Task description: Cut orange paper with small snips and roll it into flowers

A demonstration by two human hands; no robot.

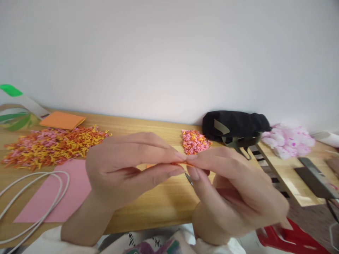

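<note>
My left hand [124, 169] and my right hand [233, 197] meet above the wooden table [159, 201], fingertips pinched together on a thin orange paper strip [180, 163]. A slim metal tool tip [189, 178], partly hidden, pokes out under my right fingers. Behind the hands lies a small pile of pink and orange paper bits [195, 141]. A larger pile of orange, yellow and pink bits [53, 144] is spread at the left.
A pink paper sheet [55, 194] and a white cable [34, 197] lie at the left front. Orange sheets [62, 120] sit at the back left, a black pouch [234, 127] and pink fluffy material [290, 141] at the right. A red stool [288, 240] stands below.
</note>
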